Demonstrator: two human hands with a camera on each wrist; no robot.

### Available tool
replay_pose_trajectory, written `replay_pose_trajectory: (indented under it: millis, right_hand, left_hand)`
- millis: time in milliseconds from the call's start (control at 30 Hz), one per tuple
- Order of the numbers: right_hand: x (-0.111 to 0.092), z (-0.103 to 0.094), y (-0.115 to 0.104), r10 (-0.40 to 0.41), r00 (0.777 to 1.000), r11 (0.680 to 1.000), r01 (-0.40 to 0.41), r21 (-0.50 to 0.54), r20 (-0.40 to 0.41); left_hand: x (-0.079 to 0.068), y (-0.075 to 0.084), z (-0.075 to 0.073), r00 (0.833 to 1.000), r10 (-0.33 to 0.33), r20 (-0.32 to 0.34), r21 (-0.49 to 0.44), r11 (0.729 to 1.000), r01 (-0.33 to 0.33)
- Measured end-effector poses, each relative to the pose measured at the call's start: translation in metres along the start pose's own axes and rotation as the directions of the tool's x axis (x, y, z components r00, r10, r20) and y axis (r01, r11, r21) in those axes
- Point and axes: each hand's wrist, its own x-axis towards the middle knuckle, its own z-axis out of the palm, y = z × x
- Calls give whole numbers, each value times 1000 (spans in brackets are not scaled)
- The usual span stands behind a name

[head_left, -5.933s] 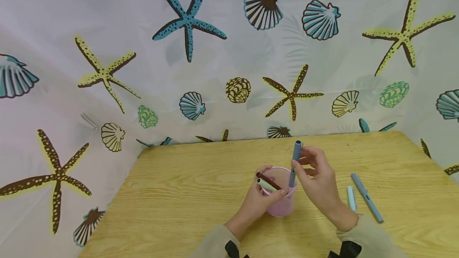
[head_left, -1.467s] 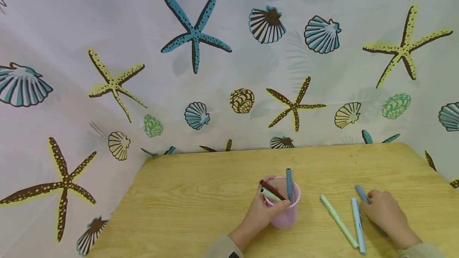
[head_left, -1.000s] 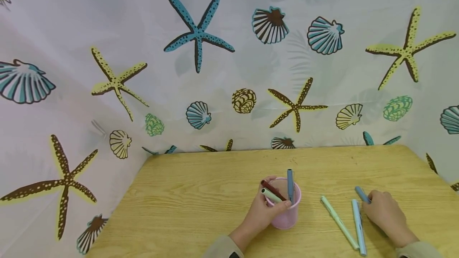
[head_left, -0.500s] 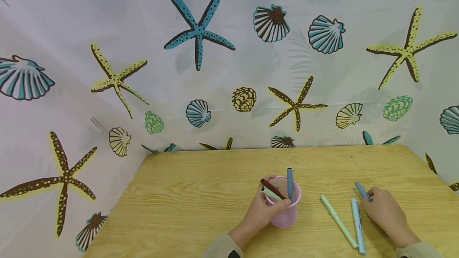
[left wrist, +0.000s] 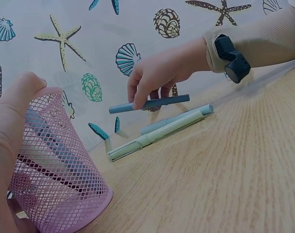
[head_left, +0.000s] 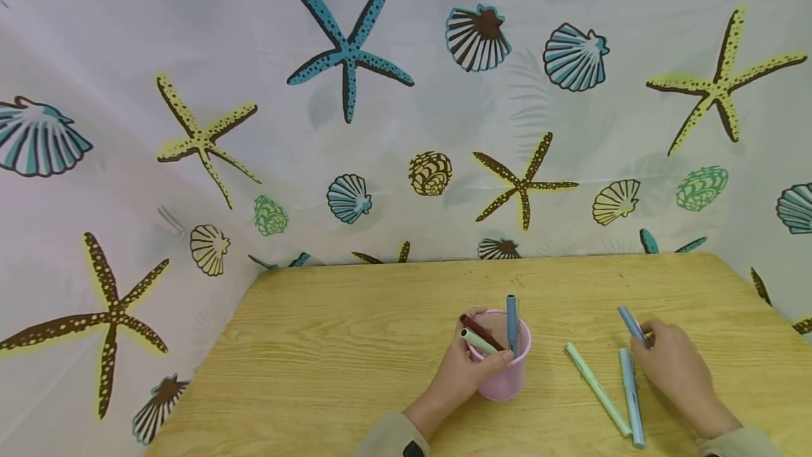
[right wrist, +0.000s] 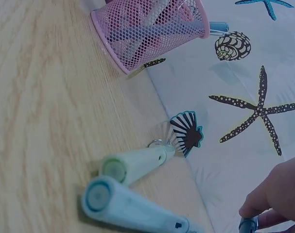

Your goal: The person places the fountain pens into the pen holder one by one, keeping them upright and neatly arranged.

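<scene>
My left hand [head_left: 458, 376] grips a pink mesh pen cup [head_left: 505, 381] around its left side, thumb over the near rim. Inside lean a dark red pen [head_left: 480, 332], a pale green pen [head_left: 476, 340] and a blue pen [head_left: 512, 321], which stands more upright at the back. To the right, my right hand [head_left: 677, 372] pinches another blue pen [head_left: 630, 321]. The left wrist view shows this held pen [left wrist: 174, 101] above the tabletop, nearly level. Below it lie a light blue pen [head_left: 631, 404] and a pale green pen [head_left: 595, 386], their near ends close together.
The wooden tabletop [head_left: 330, 358] stretches to both sides. A white cloth [head_left: 380, 118] printed with starfish and shells hangs behind the table and along its sides.
Since the oldest frame, the right hand has let go of one blue pen, now in the cup. Lately it has lifted another blue pen from the table, slightly leftward. The left hand stays put.
</scene>
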Motion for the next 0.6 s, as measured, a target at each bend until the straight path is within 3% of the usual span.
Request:
replay_pose_trajectory:
  millis: [267,600]
  right_hand:
    - [-2,0,-12,-58,996,998,60,32,-73]
    - [-10,3,-35,-118,985,987,130,96,-124]
  left_hand:
    - [0,3,1,999,34,10,-4,999,-33]
    - [0,0,1,1000,18,0,5,1000,-18]
